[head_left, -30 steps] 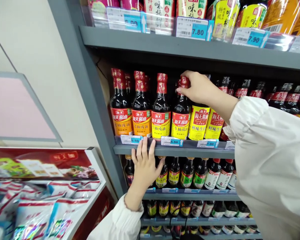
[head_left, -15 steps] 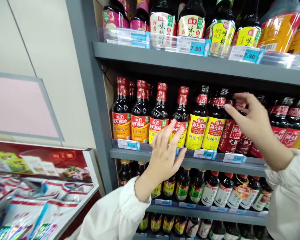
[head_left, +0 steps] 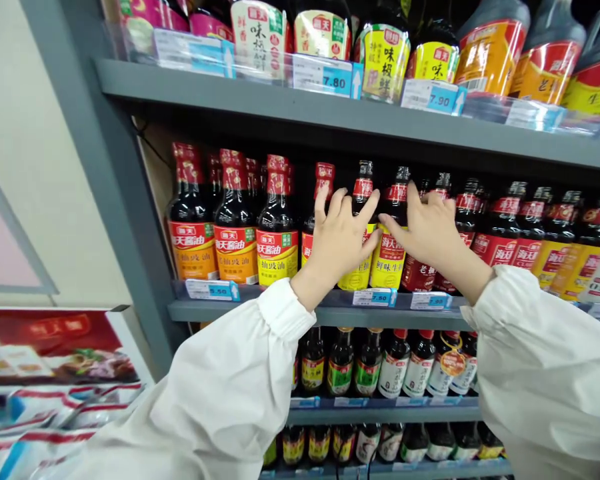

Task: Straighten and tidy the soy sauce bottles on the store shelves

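Note:
My left hand [head_left: 341, 235] is raised in front of the middle shelf, fingers spread. It covers much of a red-capped soy sauce bottle [head_left: 324, 175] and part of a yellow-label soy sauce bottle [head_left: 364, 177]. Close to its right, my right hand [head_left: 431, 230] has its thumb stretched out and its fingers bent but apart. Its thumb tip overlaps a second yellow-label soy sauce bottle [head_left: 391, 257]; I cannot tell whether it touches the glass. Behind that hand, dark red-label bottles [head_left: 417, 272] are partly hidden. Neither hand grips a bottle.
A grey upper shelf edge [head_left: 280, 100] with bottles and price tags runs above my hands. Red-capped bottles [head_left: 236, 233] stand at left beside a grey post [head_left: 100, 167]. More bottles fill the lower shelves [head_left: 380, 417]. Packaged bags [head_left: 45, 433] lie at lower left.
The view has shifted to the right and slightly closer. My left hand has risen along the bottles, and my right hand has come leftward, so the two are now close together.

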Tool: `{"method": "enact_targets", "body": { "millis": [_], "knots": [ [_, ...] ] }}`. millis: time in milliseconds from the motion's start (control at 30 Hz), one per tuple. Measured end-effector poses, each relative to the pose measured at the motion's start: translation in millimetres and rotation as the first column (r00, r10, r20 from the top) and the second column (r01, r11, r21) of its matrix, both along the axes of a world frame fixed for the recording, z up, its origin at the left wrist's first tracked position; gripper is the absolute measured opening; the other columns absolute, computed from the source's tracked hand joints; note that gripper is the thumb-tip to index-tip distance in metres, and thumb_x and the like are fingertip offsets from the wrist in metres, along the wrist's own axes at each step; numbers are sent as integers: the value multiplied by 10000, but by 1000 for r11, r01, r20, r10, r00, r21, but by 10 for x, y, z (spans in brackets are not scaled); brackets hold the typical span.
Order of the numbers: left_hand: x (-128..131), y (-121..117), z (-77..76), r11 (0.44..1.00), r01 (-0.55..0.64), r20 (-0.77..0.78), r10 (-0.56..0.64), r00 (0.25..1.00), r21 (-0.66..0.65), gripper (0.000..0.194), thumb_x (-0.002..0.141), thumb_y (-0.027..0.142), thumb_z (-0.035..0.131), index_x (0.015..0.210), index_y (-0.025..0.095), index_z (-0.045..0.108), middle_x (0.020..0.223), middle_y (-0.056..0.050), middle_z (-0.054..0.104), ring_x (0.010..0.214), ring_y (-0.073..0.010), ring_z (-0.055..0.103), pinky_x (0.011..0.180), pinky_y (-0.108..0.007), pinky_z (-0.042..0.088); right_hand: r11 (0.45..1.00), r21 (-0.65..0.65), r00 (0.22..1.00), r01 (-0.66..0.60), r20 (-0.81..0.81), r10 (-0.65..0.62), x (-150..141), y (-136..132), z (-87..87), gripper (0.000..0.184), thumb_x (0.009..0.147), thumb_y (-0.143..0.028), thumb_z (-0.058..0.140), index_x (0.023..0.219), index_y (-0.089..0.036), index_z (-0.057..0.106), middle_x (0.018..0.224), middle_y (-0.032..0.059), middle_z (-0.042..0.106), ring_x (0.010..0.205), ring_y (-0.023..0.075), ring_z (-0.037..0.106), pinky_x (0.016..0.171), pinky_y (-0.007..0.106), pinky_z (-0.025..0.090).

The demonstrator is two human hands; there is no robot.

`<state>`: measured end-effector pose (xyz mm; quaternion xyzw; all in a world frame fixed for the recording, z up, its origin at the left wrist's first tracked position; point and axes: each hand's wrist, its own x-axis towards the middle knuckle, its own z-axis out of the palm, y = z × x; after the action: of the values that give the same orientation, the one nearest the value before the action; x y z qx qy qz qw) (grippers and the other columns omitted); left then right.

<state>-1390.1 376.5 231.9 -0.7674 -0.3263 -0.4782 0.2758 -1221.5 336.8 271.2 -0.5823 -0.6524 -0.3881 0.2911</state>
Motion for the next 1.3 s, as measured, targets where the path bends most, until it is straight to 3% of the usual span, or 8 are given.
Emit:
{"method": "enact_targets", "body": {
  "millis": [200, 600, 800, 933, 1067, 1167, 1233, 1300],
  "knots": [
    [-20, 69, 23, 999, 29, -16, -29, 999, 12, 557, 989, 373, 493, 1509, 174, 498, 1288, -166, 596, 1364, -348, 425, 1242, -617, 129, 997, -49, 997, 64, 54, -61, 9, -51, -12, 848, 995, -609, 363, 1576, 2, 274, 973, 214, 707, 1250, 453, 467, 1040, 666, 262],
    [-97, 21, 84, 999, 27, -66, -29, 997, -29, 607, 958, 362, 522, 1537, 195, 458, 1291, -168, 614, 1356, -366, 435, 1218, -609, 219, 995, -30, 992, 93, 88, -90, 43, -21, -19, 854, 1024, -602, 283, 1579, 45, 231, 954, 201, 701, 1220, 422, 465, 1049, 605, 216],
    [-98, 32, 52, 999, 51, -40, -51, 998, -9, 601, 959, 374, 523, 1533, 205, 467, 1279, -167, 630, 1341, -372, 457, 1205, -614, 250, 994, -6, 992, 110, 68, -110, 47, 11, -80, 846, 1027, -636, 296, 1583, 1, 272, 974, 186, 703, 1200, 391, 485, 1063, 584, 229],
    [-84, 15, 45, 997, 69, -24, -69, 997, -20, 603, 958, 371, 525, 1533, 198, 473, 1277, -169, 636, 1350, -373, 461, 1215, -611, 244, 999, 50, 1000, 4, 21, -5, 76, -61, -136, 736, 1032, -625, 322, 1546, -104, 408, 1070, 170, 707, 1210, 353, 504, 1069, 552, 282],
    [-79, -36, 81, 999, 46, -49, -47, 998, -20, 606, 968, 376, 512, 1538, 172, 470, 1255, -178, 654, 1356, -367, 476, 1227, -599, 245, 968, 222, 990, -112, -62, 129, 301, -350, 29, 557, 1014, -549, 434, 1425, -199, 568, 1201, 149, 693, 1193, 317, 546, 1035, 503, 386],
    [-102, -93, 111, 999, 32, -67, -35, 997, -37, 601, 984, 378, 493, 1544, 165, 462, 1290, -188, 655, 1386, -370, 466, 1231, -612, 233, 923, 380, 968, -66, -199, 151, 646, -563, 242, 437, 989, -483, 490, 1297, -212, 642, 1142, 124, 720, 1130, 300, 600, 1014, 491, 427],
    [-138, -137, 91, 998, 45, -48, -46, 998, -37, 602, 991, 378, 484, 1559, 186, 438, 1385, -186, 618, 1441, -371, 416, 1232, -626, 221, 922, 386, 942, -27, -298, 153, 879, -618, 323, 391, 963, -469, 523, 1215, -208, 667, 1058, 108, 741, 1035, 287, 643, 979, 482, 460],
    [-190, -188, 19, 998, 64, -16, -64, 998, -30, 611, 995, 375, 480, 1577, 203, 407, 1510, -182, 528, 1495, -369, 350, 1233, -630, 212, 950, 313, 921, -21, -364, 141, 1039, -601, 308, 375, 931, -477, 558, 1151, -200, 680, 1006, 103, 751, 970, 284, 662, 946, 476, 486]
  ]
}}
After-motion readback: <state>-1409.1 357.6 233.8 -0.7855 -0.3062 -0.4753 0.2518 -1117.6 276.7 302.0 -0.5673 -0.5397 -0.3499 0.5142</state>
